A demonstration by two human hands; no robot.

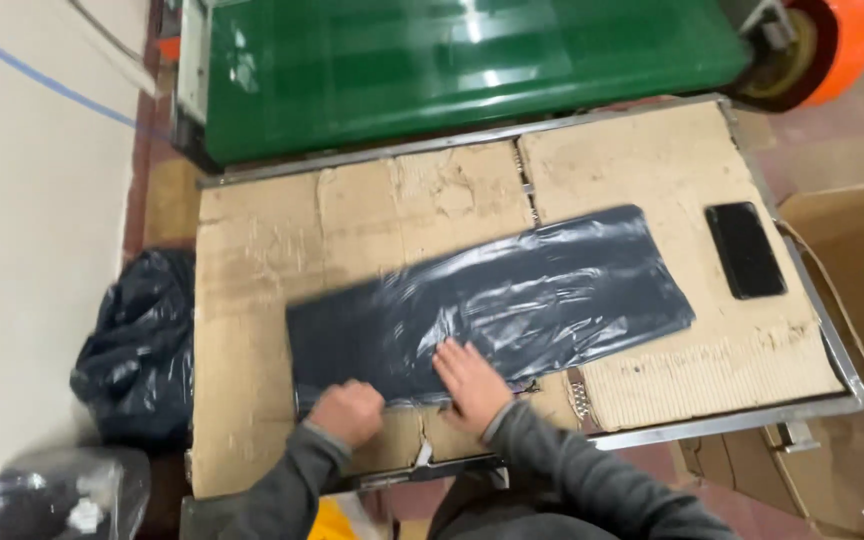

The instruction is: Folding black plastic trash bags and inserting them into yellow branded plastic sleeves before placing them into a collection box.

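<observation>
Dark bag flat on the cardboard-topped desk, near its front edge. Left hand curled shut on the bag's corner; right hand flat, fingers spread. Slippery plastic, so could slide off the front. Phone well apart; bare room behind.

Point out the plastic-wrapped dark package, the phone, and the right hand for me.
package (552,280), head view, on the middle of its shiny wrap.
phone (745,250), head view, centre of its black screen.
right hand (470,385), head view, back of the hand lying flat on the package.
</observation>
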